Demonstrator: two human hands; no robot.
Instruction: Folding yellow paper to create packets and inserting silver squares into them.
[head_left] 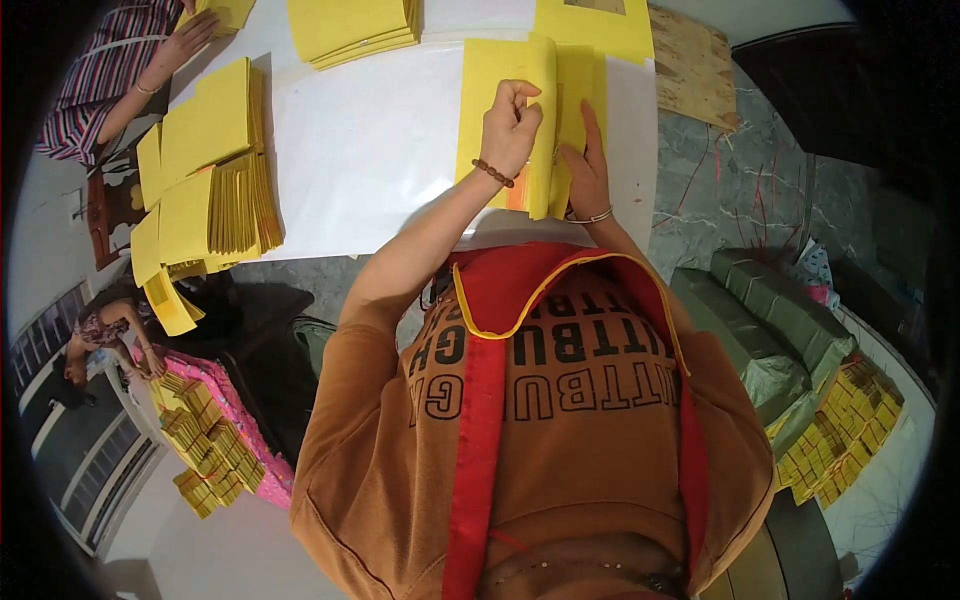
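Bench: white-topped bench, brightly and evenly lit.
Floor: grey marbled stone floor, thin red strings scattered on it.
Board: plywood board at the bench's far right corner.
Right side: green wrapped bundles on the floor.
Left side: window bars.

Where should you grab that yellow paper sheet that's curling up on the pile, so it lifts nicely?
Probably by its raised long edge, where the left hand pinches the yellow sheet now. That edge has curled up off the stack of yellow paper, so fingers can come from above and slip under it. The right hand lies flat on the stack, holding it down.
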